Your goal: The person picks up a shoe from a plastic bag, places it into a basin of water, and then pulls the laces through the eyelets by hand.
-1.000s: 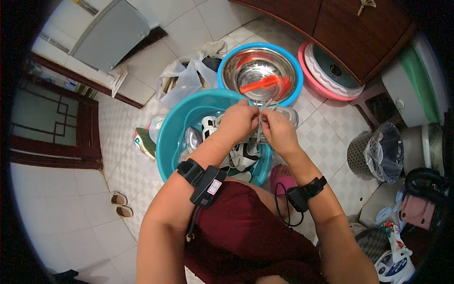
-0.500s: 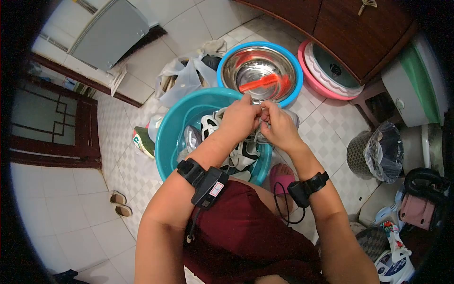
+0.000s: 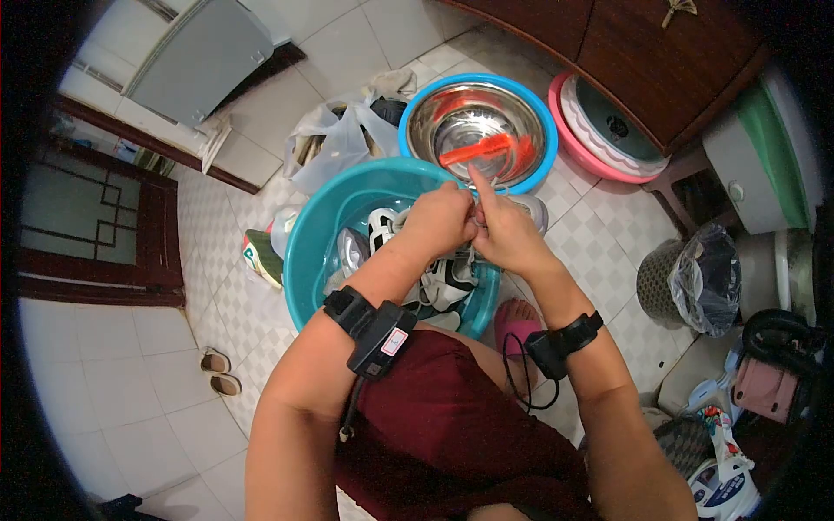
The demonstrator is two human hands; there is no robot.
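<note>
Above the right rim of a teal basin, both my hands are close together at a pale shoe, which is mostly hidden behind them. My left hand is closed, its fingertips pinching what looks like the shoe's lace. My right hand meets it, thumb and lower fingers closed on the lace and index finger pointing up. A thin pale shoelace shows just beyond the fingertips. Under my wrists, black-and-white shoes and a silvery shoe lie in the basin.
Behind the teal basin stands a steel bowl inside a blue basin, with an orange brush in it. Plastic bags lie left of it. A lined bin and stacked basins are on the right.
My right index finger has straightened upward from a curled pinch, and the right hand has turned slightly. The left hand stays nearly in place.
</note>
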